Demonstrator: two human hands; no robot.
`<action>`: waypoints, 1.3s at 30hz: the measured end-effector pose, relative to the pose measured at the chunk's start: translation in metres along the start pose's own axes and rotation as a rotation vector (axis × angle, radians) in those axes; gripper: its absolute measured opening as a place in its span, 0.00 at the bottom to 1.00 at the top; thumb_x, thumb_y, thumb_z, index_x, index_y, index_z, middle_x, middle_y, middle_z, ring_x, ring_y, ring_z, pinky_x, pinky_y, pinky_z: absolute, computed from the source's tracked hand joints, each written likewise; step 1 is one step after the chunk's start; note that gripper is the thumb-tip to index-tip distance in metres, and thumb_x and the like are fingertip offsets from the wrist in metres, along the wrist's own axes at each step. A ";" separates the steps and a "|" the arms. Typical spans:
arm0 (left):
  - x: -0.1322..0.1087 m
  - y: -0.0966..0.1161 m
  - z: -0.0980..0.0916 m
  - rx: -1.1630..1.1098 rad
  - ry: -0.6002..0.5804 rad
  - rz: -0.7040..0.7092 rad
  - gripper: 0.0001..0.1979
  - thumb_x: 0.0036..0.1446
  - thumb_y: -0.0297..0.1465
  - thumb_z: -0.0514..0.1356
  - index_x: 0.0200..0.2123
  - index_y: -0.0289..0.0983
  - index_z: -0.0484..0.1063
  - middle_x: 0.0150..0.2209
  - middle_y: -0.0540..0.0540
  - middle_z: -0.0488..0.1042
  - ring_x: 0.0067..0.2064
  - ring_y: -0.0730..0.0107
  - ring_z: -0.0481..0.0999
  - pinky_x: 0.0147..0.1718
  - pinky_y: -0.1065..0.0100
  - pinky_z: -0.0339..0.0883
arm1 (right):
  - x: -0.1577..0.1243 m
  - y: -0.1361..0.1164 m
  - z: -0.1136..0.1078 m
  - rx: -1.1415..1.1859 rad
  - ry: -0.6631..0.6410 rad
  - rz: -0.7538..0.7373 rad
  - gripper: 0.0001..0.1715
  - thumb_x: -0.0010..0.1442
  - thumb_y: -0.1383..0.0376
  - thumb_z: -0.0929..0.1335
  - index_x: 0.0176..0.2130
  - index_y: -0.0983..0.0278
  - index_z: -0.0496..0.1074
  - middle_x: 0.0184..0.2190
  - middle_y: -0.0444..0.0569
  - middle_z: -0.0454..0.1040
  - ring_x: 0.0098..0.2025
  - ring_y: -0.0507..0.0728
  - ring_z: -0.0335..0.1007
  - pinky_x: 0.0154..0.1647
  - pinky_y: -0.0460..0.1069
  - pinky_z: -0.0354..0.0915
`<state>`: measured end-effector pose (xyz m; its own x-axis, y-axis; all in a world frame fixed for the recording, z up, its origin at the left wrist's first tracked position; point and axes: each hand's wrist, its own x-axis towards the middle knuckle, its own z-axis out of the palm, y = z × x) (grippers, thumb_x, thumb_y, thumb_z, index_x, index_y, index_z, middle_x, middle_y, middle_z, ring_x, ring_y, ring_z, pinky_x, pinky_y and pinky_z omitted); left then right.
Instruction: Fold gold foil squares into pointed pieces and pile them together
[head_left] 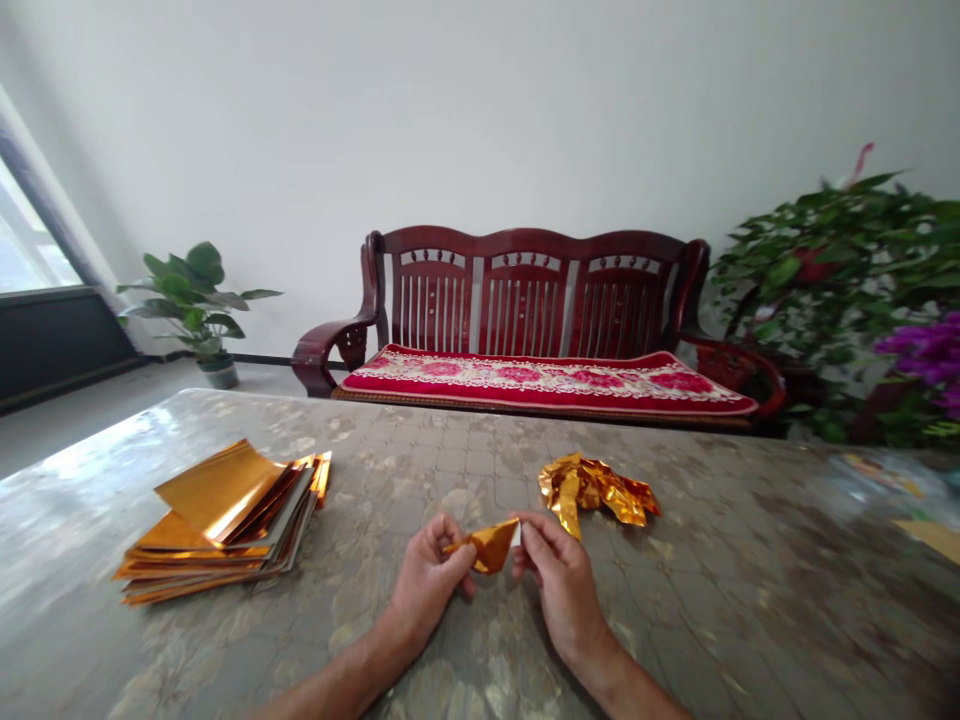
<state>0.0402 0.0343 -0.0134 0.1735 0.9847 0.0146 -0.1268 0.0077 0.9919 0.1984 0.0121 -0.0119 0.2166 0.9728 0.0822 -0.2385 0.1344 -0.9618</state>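
Room: white wall, window [30, 235] at far L, potted plant [187, 300] on floor near it, dark-red wooden bench [525, 290] w/ red floral cushion [547, 382] against wall. Foreground: glossy stone-pattern table [450, 450].

On tbl, L side: stack of gold foil sheets [225, 525], loosely fanned, grey edges showing. To its R, L hand [427, 580]: thumb and fingers closed in pinch on L end of folded foil piece [487, 545]. Piece is held above tbl, btwn both hands. R hand [562, 590]: thumb and fingertips pinched on R end of same piece. Just behind R hand: crumpled gold foil [592, 492] on tbl. Far R: leafy plant [825, 270], purple flowers [926, 350], blurred clear plastic [877, 475] and cardboard piece [934, 538] on tbl.
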 end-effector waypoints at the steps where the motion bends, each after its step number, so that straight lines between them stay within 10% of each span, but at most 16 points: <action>1: 0.000 0.001 0.000 -0.007 -0.004 -0.010 0.17 0.48 0.38 0.66 0.25 0.38 0.59 0.19 0.56 0.69 0.16 0.79 0.68 0.17 0.78 0.56 | 0.000 0.000 0.001 -0.007 -0.004 -0.001 0.21 0.53 0.49 0.73 0.38 0.63 0.79 0.23 0.43 0.71 0.24 0.53 0.64 0.26 0.47 0.63; 39: -0.003 -0.013 -0.002 0.066 -0.111 0.012 0.16 0.49 0.39 0.67 0.28 0.37 0.63 0.16 0.56 0.69 0.13 0.82 0.60 0.12 0.81 0.52 | -0.002 -0.001 -0.004 -0.242 -0.025 -0.013 0.20 0.48 0.50 0.74 0.30 0.64 0.76 0.21 0.45 0.73 0.22 0.53 0.65 0.17 0.45 0.61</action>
<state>0.0397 0.0312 -0.0270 0.2803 0.9592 0.0368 -0.0661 -0.0190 0.9976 0.2020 0.0096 -0.0116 0.1944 0.9760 0.0986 -0.0016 0.1009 -0.9949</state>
